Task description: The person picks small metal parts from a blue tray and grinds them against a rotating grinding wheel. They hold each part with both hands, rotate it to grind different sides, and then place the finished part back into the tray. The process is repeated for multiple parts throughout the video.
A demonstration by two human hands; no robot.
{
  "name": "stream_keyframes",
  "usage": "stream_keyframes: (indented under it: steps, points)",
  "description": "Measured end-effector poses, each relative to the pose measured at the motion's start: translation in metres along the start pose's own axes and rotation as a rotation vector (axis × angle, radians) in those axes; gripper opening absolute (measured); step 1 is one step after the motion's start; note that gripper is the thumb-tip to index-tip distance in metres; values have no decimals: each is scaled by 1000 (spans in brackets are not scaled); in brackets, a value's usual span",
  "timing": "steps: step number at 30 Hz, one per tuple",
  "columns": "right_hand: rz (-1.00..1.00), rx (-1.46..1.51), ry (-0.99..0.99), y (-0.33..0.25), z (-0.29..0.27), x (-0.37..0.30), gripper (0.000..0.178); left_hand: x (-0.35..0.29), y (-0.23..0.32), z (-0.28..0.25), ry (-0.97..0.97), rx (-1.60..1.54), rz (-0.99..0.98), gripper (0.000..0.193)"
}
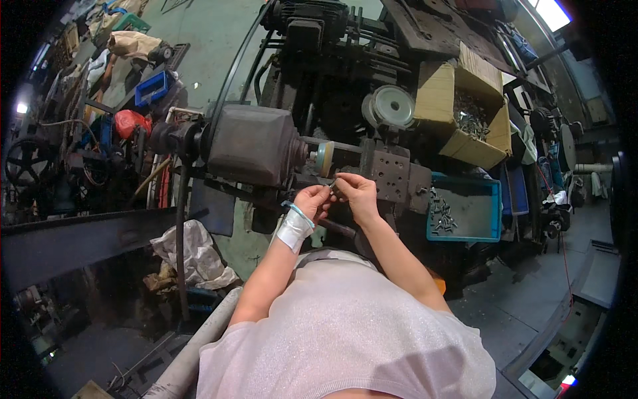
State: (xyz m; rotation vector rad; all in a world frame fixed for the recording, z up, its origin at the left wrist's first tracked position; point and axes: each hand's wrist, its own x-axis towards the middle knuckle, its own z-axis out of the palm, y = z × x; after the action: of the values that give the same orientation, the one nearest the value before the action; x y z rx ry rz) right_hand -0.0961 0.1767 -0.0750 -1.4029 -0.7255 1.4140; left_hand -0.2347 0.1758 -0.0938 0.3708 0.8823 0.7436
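Both hands meet in front of a dark machine. My left hand (pixel 312 201), with a light-blue band and a silvery wrap at the wrist, pinches a small metal part (pixel 332 186). My right hand (pixel 357 191) grips the same part from the other side, with thumb and fingers closed. The fingers cover most of it, so its exact kind cannot be told. Just beyond the fingers is a wheel with a green and tan rim (pixel 324 158), mounted on the machine's spindle. A dark block with several holes (pixel 391 174) stands right of the wheel.
Right of the machine, a teal tray (pixel 497 209) holds several small metal cylinders. Behind it an open cardboard box (pixel 480 151) contains many small metal pieces. A pale round disc (pixel 392 106) lies farther back. The motor housing (pixel 251 145) and a vertical bar (pixel 181 246) stand to the left.
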Motion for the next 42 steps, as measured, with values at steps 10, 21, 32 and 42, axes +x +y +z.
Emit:
stream_keyframes:
  steps: [10, 21, 32, 42]
  points:
    - [-44, -134, 146, 6, 12, 21, 13, 10, 10, 14, 287, 427, 144, 20]
    - [-67, -149, 214, 20, 13, 32, 14, 17, 1, 18, 352, 329, 199, 16]
    - [-61, 26, 169, 25, 9, 32, 10, 11, 3, 10, 205, 287, 126, 30]
    - [37, -140, -413, -31, 4, -31, 20, -19, 4, -3, -123, 37, -113, 84]
